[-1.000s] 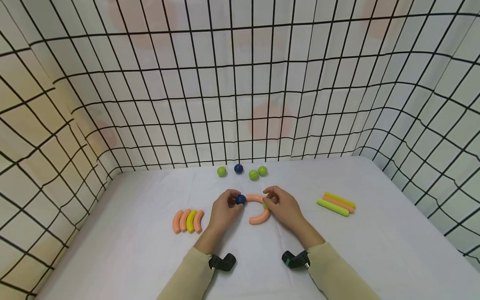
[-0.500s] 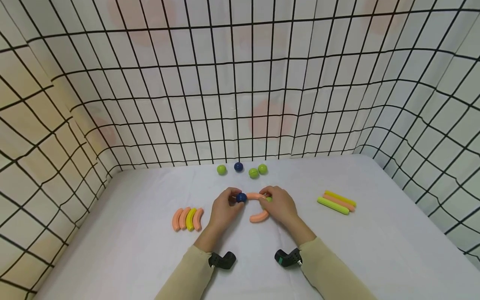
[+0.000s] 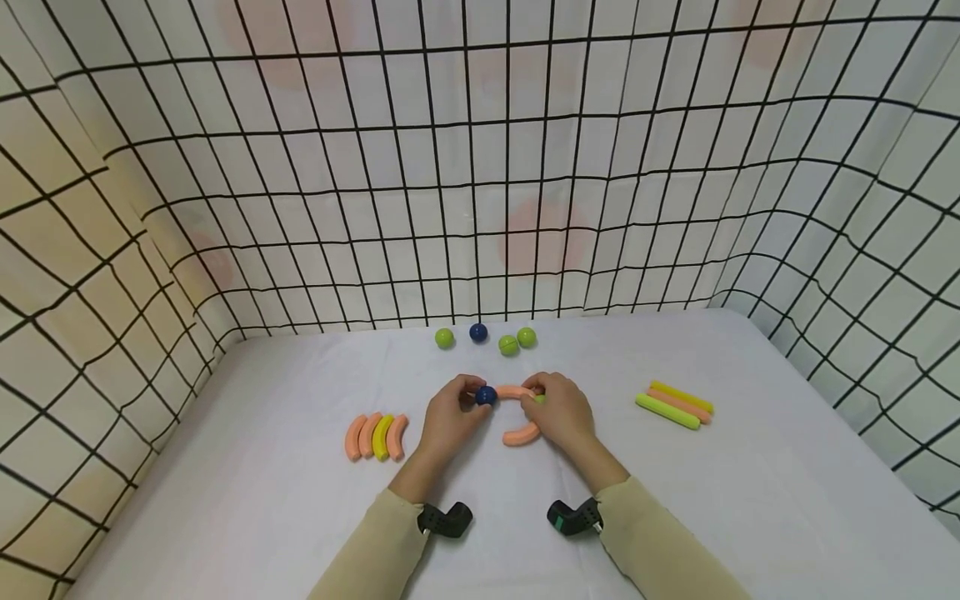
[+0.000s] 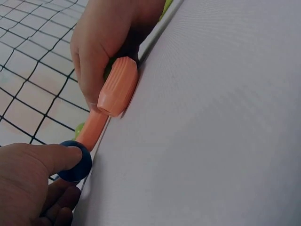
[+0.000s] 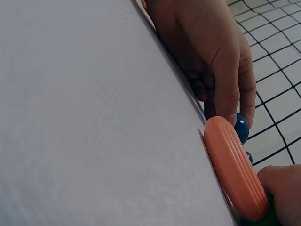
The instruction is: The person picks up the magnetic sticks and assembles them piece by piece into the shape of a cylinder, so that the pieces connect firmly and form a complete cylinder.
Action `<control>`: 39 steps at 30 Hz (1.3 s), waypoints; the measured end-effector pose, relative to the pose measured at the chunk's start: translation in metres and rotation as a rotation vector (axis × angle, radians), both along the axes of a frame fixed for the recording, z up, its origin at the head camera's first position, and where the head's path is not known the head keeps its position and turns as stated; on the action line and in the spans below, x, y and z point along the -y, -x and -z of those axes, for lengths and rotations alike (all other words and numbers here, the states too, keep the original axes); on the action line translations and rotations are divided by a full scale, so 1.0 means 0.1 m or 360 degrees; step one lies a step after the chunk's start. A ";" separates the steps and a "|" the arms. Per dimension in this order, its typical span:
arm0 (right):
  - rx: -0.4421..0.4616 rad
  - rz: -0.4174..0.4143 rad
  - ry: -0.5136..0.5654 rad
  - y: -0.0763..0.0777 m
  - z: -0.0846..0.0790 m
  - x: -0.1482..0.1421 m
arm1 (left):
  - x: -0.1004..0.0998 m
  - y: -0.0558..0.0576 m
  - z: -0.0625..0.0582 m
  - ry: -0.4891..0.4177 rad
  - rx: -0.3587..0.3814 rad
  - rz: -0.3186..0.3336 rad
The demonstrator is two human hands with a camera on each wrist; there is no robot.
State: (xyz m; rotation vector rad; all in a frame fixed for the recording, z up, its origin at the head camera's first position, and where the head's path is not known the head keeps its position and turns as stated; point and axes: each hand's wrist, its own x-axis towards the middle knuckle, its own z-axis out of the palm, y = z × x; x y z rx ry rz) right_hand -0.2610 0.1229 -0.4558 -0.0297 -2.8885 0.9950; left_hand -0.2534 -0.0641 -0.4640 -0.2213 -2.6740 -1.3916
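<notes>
White tabletop (image 3: 247,500), curled left grip (image 3: 447,418) opposite right grip (image 3: 566,413)

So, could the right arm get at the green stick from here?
Probably yes: only white cloth shows between the right grip and the green stick, though that grip holds a green ball, which it would likely need to release first.
</notes>
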 end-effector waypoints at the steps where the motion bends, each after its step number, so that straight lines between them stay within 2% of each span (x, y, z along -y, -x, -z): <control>1: -0.0009 0.0001 -0.0003 0.00 0.00 0.00 | 0.00 0.00 0.00 -0.0001 -0.0003 0.0000; 17: -0.0132 -0.0012 -0.0069 0.01 0.08 -0.02 | 0.00 -0.01 -0.01 -0.0012 0.0003 -0.0007; 27: -0.0117 0.0009 -0.0083 0.01 0.05 -0.01 | 0.00 0.01 0.00 -0.0019 0.0004 0.0009; 39: -0.0118 -0.0028 -0.0039 0.01 0.07 -0.04 | 0.00 0.01 0.00 -0.0005 0.0016 0.0017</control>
